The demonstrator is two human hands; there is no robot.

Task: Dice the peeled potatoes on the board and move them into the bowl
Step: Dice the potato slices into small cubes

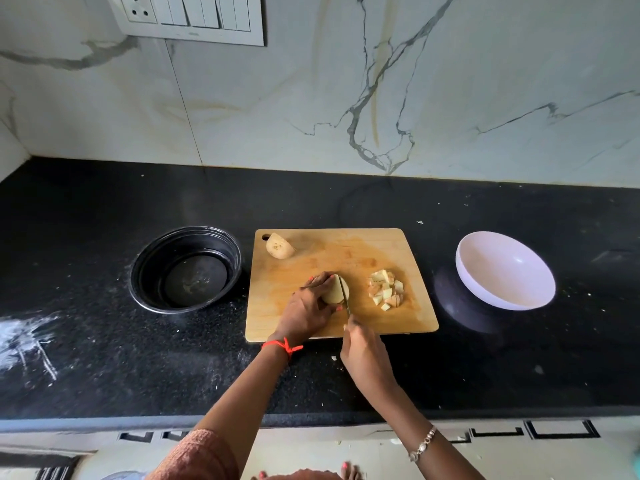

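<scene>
Centrally, the left hand (306, 308) cupped the pale peeled potato (331, 293) on the rectangular wooden board (311, 265) — the right hand (363, 355) gripped a slim knife (345, 294) across its frame-right end.

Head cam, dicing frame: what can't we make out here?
- knife: handle hidden in the right hand grip, head view; cut depth too fine to read.
- potato: left side covered by the left hand.
- black bowl: pale residue inside, too small to identify.
- switch panel: cut off by the top edge.
</scene>
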